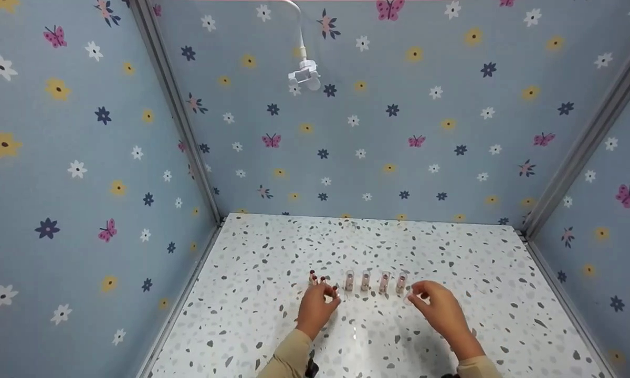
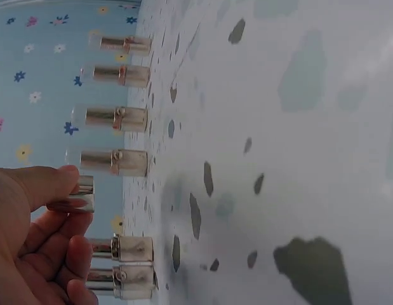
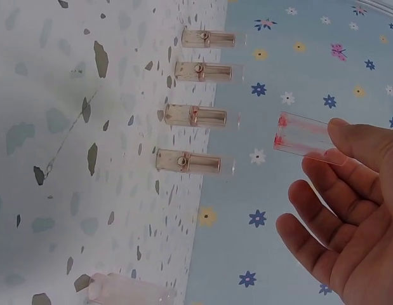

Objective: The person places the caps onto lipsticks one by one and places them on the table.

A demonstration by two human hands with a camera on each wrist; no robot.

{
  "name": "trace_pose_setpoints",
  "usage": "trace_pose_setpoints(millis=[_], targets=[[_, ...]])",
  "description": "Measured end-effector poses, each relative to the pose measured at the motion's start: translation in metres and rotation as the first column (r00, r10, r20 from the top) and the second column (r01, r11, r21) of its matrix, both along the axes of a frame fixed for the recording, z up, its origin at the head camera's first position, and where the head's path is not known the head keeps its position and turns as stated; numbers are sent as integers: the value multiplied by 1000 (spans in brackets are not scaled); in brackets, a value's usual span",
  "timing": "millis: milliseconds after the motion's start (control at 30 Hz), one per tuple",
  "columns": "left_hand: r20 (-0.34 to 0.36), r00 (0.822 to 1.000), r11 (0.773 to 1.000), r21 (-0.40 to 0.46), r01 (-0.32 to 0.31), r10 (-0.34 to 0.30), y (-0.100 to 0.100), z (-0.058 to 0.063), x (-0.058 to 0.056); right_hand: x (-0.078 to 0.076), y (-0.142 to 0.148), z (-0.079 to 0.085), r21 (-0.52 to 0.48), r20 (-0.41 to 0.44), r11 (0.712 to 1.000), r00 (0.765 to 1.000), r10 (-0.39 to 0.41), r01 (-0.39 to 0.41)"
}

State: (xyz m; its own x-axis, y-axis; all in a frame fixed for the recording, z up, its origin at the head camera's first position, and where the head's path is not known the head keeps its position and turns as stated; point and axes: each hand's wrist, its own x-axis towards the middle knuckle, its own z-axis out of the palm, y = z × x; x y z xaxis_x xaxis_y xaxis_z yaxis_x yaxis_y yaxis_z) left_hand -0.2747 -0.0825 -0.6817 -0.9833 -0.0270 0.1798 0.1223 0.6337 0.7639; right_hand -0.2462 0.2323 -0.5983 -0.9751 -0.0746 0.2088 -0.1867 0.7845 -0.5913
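My left hand (image 1: 315, 308) pinches a lipstick (image 1: 335, 289) with a dark red tip, above the tabletop. In the left wrist view its silver part shows, while fingers hide the rest. My right hand (image 1: 441, 308) holds a clear lipstick cap (image 3: 304, 135) between thumb and fingers; red smears mark the cap's end. Between the hands several capped lipsticks (image 2: 113, 162) stand upright in a row, with pale bases and metallic collars. Uncapped lipsticks (image 2: 123, 279) stand close together beside my left hand, partly hidden by it in the head view.
A white speckled tabletop (image 1: 378, 336) lies beneath everything. Blue flowered walls (image 1: 357, 199) with grey metal posts enclose it. A white bracket (image 1: 305, 75) hangs at the back wall. One pale, translucent object (image 3: 129, 289) stands at the right wrist view's lower edge, its kind unclear.
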Motion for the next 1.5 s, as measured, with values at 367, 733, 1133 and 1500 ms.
trace_pose_setpoints(millis=[367,733,1133,1500], targets=[[0,972,971,-60,233,-234,34,7,9,1,-22,9,6,-107,996,990,90,-90],[-57,926,913,-201,355,-373,54,14,9,0,-43,14,15,-146,976,965,216,-216],[-76,909,889,-256,379,-409,60,15,9,-1,-57,11,64,-135,967,958,252,-246],[-84,911,887,-280,368,-404,65,14,8,-1,-58,-3,92,-148,960,950,275,-263]])
